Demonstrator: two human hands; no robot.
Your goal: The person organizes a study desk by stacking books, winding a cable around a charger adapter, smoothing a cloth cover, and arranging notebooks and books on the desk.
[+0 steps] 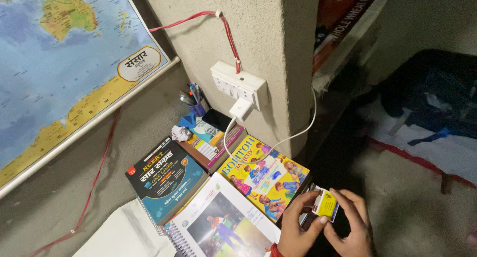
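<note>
1. A wall map (59,63) hangs at the left.
2. Books crowd the tabletop (124,232); a yellow children's book (266,175) reaches its right edge.
3. Past that edge, the left hand (298,229) and right hand (353,227) pinch a small yellow box (327,205) between them, over open floor (417,207).

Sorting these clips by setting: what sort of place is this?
Probably a home study corner: a wall map, stacked books and a pen holder. Both hands hold a small box.

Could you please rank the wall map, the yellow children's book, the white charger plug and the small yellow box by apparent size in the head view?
1. wall map
2. yellow children's book
3. small yellow box, held by both hands close to the camera, and the white charger plug look alike; unranked.
</note>
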